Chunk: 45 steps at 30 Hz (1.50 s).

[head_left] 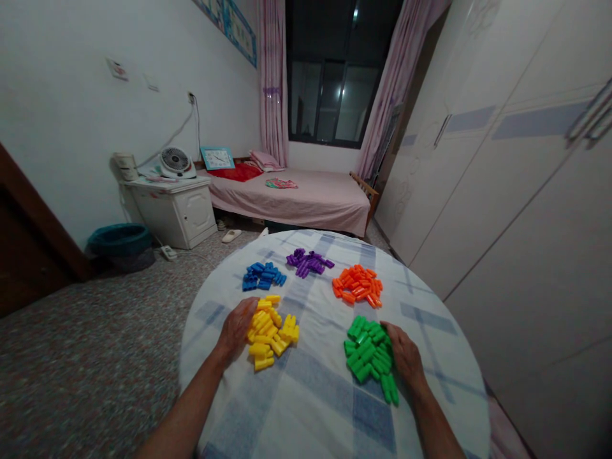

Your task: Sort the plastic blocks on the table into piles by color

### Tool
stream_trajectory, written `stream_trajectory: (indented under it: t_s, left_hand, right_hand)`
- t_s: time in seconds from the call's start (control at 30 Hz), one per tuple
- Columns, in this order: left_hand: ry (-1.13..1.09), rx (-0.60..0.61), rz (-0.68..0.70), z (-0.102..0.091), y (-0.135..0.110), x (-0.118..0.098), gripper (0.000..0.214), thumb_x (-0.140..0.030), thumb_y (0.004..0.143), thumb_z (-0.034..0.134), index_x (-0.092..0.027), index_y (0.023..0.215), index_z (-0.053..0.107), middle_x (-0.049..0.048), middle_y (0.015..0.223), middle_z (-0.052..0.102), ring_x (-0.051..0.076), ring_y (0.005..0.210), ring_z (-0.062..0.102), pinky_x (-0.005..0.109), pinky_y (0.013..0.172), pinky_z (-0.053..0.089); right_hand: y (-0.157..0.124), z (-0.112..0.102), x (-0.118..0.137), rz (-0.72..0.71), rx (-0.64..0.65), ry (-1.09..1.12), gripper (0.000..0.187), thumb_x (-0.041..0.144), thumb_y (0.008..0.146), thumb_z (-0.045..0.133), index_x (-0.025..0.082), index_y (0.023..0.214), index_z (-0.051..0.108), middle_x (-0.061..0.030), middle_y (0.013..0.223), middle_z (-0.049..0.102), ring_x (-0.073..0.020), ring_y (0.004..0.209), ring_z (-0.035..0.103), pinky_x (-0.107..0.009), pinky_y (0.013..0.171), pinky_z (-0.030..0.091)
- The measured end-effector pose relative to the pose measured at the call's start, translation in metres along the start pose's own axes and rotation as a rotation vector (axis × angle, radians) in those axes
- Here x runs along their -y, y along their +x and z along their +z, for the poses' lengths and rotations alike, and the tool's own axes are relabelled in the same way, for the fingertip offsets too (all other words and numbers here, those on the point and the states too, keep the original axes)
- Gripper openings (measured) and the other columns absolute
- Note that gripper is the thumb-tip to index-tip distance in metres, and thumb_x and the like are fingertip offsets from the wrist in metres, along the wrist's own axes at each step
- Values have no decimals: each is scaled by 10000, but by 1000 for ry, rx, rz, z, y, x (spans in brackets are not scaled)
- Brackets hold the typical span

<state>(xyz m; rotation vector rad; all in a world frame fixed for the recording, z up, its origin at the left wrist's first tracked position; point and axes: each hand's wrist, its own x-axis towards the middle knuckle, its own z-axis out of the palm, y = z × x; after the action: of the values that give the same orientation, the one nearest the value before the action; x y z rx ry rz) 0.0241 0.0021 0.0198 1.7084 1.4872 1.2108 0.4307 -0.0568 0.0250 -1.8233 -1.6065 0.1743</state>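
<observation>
My left hand (238, 325) rests at the left side of a pile of yellow plastic building pieces (270, 333), its fingers stretched out along the pile's edge and partly hidden. On the other side, my right hand (405, 354) lies against the right edge of a pile of green plastic pieces (367, 347), fingers extended and nothing gripped. Farther back are three more piles of like pieces: blue ones (262, 275), purple ones (308, 261) and orange ones (357, 284). The piles lie apart from one another, sorted by colour.
The round table (315, 408) wears a blue-and-white checked cloth. Beyond it stands a bed (320, 194) with pink covers. At left are a white cabinet (198, 217) carrying a fan (176, 162), and a lined bin (119, 241). A tall wardrobe (502, 210) lines the right.
</observation>
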Motion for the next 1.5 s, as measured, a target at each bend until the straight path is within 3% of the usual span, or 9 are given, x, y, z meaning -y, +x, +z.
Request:
stream_trajectory:
  t_s: [0.2,0.57,0.87,1.27,1.5]
  left_hand:
    - [10,-19,-20,0,0,-2,457,-483,903,311,-201,1143,579,69,1137,639,207,1051,591,342,967,434]
    - [28,-59,-84,2,2,-9,482,-516,891,299,-193,1042,623,48,977,680,198,902,630,312,821,485]
    - [-28,-60,-63,1,1,-9,438,-493,897,336,-210,1075,618,32,1001,682,195,888,632,302,804,489]
    - [17,-63,-104,1,2,-9,494,-523,877,305,-183,1026,630,59,1020,680,211,962,608,313,873,449]
    - [55,-71,-98,2,2,-8,487,-528,886,306,-200,1029,635,39,975,694,198,892,632,300,793,473]
  right_hand:
    - [2,0,1,-17,6,-21,425,379,813,352,197,995,691,-98,1070,685,-239,1027,600,-348,935,440]
    - [7,-2,-5,129,8,60,532,540,829,274,235,896,705,-64,979,712,-217,921,630,-304,816,490]
    - [11,6,-20,90,-58,75,493,575,796,323,261,803,703,-73,912,718,-248,899,649,-325,768,523]
    - [6,-1,6,189,-32,100,537,538,800,297,195,903,698,-86,951,710,-226,888,629,-334,822,471]
    - [6,3,1,212,-20,109,548,517,802,285,169,952,681,-103,1027,689,-233,969,614,-340,888,435]
